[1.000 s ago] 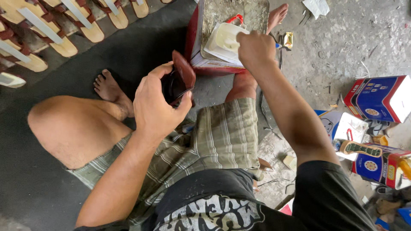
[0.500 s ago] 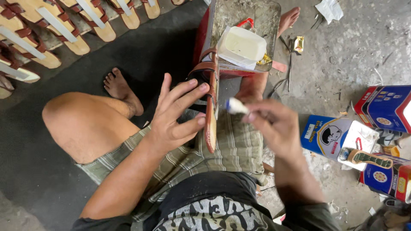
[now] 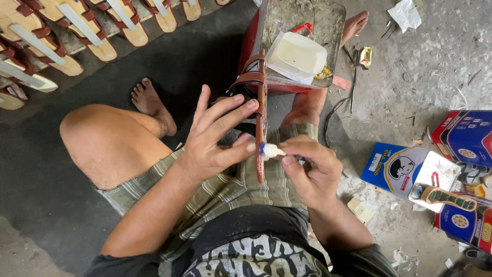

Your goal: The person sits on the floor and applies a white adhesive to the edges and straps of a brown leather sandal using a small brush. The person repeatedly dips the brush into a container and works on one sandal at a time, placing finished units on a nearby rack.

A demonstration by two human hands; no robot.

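I sit on the floor with a brown strapped sandal (image 3: 259, 102) held on edge over my lap. My left hand (image 3: 215, 136) steadies it, fingers spread flat against its side. My right hand (image 3: 310, 166) pinches a small brush with a white glue-coated tip (image 3: 270, 150), and the tip touches the sandal's edge near the middle. A white square tub of pale glue (image 3: 297, 55) rests on a grimy metal tray (image 3: 328, 23) over a red box just beyond the sandal.
Rows of tan sandal soles with brown straps (image 3: 61, 31) lie at the upper left on a dark mat. Blue and red cartons (image 3: 410, 169) and an open tin (image 3: 435, 192) sit on the concrete at right. My bare feet (image 3: 151, 102) rest ahead.
My right hand came back from the glue tub with the brush and now presses its tip on the sandal's edge. My left hand turned the sandal on edge and spread its fingers.
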